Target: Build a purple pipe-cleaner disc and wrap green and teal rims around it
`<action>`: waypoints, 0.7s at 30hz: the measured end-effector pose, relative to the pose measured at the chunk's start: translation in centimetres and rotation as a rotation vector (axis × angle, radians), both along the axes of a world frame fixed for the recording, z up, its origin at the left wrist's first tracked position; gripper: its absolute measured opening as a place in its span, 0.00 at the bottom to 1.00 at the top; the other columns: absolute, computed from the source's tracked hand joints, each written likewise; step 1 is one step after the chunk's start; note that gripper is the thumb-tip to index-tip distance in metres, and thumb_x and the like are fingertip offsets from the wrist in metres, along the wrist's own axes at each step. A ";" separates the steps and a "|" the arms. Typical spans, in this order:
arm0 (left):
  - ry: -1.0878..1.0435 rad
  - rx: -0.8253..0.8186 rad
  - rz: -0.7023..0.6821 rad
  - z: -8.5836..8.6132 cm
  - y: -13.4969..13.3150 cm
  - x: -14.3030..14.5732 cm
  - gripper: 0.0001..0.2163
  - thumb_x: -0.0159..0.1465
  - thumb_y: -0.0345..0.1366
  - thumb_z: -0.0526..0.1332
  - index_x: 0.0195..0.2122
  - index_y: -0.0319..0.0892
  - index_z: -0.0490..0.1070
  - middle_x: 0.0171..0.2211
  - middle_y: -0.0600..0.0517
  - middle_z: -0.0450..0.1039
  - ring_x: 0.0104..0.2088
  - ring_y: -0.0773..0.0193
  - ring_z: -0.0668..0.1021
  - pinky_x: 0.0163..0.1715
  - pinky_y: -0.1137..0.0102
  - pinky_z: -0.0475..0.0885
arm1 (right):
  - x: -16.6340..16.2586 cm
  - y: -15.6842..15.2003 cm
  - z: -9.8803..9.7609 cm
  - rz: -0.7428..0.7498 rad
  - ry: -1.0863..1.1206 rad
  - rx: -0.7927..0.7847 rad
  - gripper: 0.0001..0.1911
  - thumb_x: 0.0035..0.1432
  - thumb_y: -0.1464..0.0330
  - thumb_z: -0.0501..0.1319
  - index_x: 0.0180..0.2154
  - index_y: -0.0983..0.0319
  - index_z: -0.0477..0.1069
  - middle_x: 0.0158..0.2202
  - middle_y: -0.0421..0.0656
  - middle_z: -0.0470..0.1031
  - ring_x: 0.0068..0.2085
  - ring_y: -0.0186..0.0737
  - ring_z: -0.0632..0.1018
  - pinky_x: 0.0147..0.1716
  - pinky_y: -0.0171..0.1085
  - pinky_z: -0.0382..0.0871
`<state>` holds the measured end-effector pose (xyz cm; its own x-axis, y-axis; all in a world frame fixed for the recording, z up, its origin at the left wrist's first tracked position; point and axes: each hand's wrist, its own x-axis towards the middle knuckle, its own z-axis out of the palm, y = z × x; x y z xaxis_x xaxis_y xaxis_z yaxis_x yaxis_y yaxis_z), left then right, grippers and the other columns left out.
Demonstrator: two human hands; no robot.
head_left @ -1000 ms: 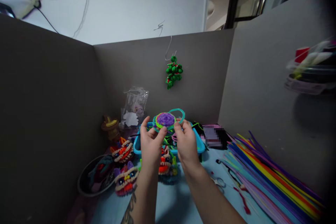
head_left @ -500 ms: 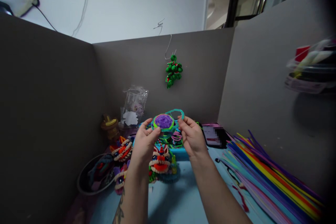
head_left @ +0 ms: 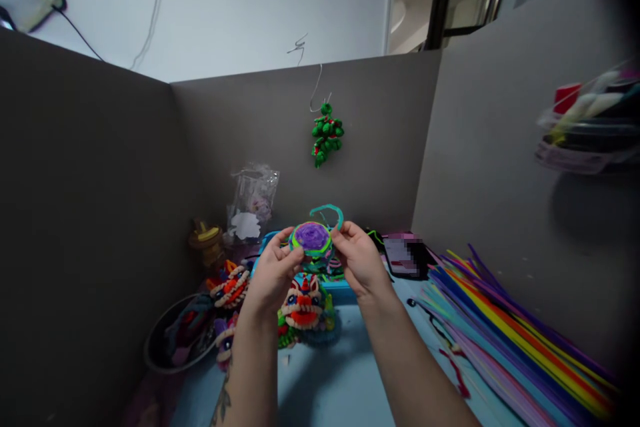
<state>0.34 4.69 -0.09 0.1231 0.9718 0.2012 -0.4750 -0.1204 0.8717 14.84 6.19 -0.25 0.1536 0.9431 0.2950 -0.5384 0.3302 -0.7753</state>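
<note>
Both my hands hold up a round pipe-cleaner coil (head_left: 311,237), purple in the middle with green and teal rings and a loose teal loop sticking up behind it. My left hand (head_left: 270,275) pinches its left edge with thumb and fingers. On the right edge, my right hand (head_left: 359,260) pinches it the same way. The coil hangs above a blue tray (head_left: 345,290) of pipe-cleaner pieces and a red and white fuzzy lion-head figure (head_left: 301,303).
Grey partition boards wall in a light blue table (head_left: 330,380). A fan of coloured pipe cleaners (head_left: 510,330) lies at right, scissors (head_left: 435,330) beside it. More fuzzy figures (head_left: 230,287) and a dark bowl (head_left: 175,340) sit at left. A green ornament (head_left: 326,135) hangs on the back board.
My hands drew the coil slightly lower and closer together, the teal loop now smaller behind it. The view shifted a little, uncovering the lion-head figure below.
</note>
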 end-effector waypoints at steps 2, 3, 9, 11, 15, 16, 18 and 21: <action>0.019 -0.007 0.096 0.1 0.0 0.2 0.30 0.46 0.34 0.73 0.49 0.40 0.62 0.29 0.53 0.74 0.26 0.69 0.76 0.28 0.75 0.68 | 0.1 0.2 -0.1 -0.046 0.010 -0.001 0.19 0.36 0.59 0.73 0.26 0.61 0.69 0.23 0.36 0.72 0.26 0.34 0.71 0.28 0.34 0.65; 0.029 0.012 0.170 0.2 0.0 0.4 0.30 0.47 0.35 0.72 0.49 0.41 0.62 0.33 0.52 0.74 0.29 0.69 0.76 0.30 0.74 0.68 | 0.2 0.4 -0.2 -0.074 0.016 -0.001 0.18 0.36 0.59 0.72 0.26 0.61 0.68 0.23 0.36 0.72 0.26 0.33 0.71 0.29 0.34 0.65; 0.199 0.277 0.571 0.6 -2.0 1.6 0.19 0.55 0.35 0.67 0.46 0.44 0.65 0.33 0.55 0.68 0.33 0.68 0.73 0.34 0.75 0.68 | 0.3 -0.1 -0.2 -0.187 0.031 -0.004 0.18 0.40 0.58 0.70 0.28 0.60 0.67 0.25 0.34 0.71 0.28 0.32 0.69 0.29 0.32 0.61; 0.283 0.281 0.569 -0.3 -3.1 2.1 0.13 0.57 0.35 0.65 0.42 0.43 0.67 0.28 0.56 0.67 0.29 0.69 0.72 0.31 0.75 0.67 | 0.2 -1.1 -0.7 -0.191 0.011 -0.014 0.18 0.41 0.58 0.70 0.28 0.60 0.66 0.24 0.34 0.69 0.25 0.31 0.67 0.27 0.32 0.59; 0.390 0.200 0.504 -4.4 -5.6 2.9 0.13 0.57 0.36 0.65 0.43 0.43 0.68 0.32 0.52 0.72 0.27 0.66 0.74 0.27 0.73 0.69 | 0.5 -4.1 -3.6 -0.200 -0.049 -0.062 0.16 0.44 0.60 0.70 0.26 0.61 0.66 0.21 0.33 0.66 0.23 0.31 0.64 0.24 0.32 0.56; 0.392 0.176 0.491 -5.6 -6.3 3.0 0.15 0.57 0.36 0.65 0.45 0.44 0.68 0.35 0.50 0.74 0.27 0.65 0.74 0.28 0.72 0.70 | 0.7 -4.9 -4.7 -0.208 -0.074 -0.096 0.16 0.45 0.60 0.70 0.26 0.61 0.66 0.21 0.33 0.66 0.23 0.31 0.64 0.24 0.32 0.56; 0.390 0.130 0.439 -7.8 -7.5 3.3 0.16 0.57 0.36 0.66 0.46 0.44 0.69 0.39 0.47 0.75 0.32 0.62 0.77 0.32 0.70 0.72 | 1.2 -6.6 -7.0 -0.207 -0.080 -0.160 0.16 0.45 0.59 0.70 0.27 0.60 0.66 0.22 0.34 0.66 0.24 0.31 0.64 0.24 0.32 0.56; 0.395 0.035 0.328 -9.7 -8.8 3.8 0.19 0.57 0.37 0.65 0.49 0.43 0.68 0.35 0.47 0.77 0.32 0.61 0.78 0.29 0.71 0.72 | 1.7 -8.5 -9.8 -0.156 -0.098 -0.228 0.16 0.46 0.60 0.69 0.30 0.60 0.67 0.25 0.35 0.69 0.25 0.31 0.65 0.24 0.31 0.57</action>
<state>4.09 -4.12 -9.81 -0.1138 0.9656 0.2339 -0.0430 -0.2400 0.9698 16.59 -2.35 -10.08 0.2829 0.9540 0.0992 -0.4135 0.2147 -0.8848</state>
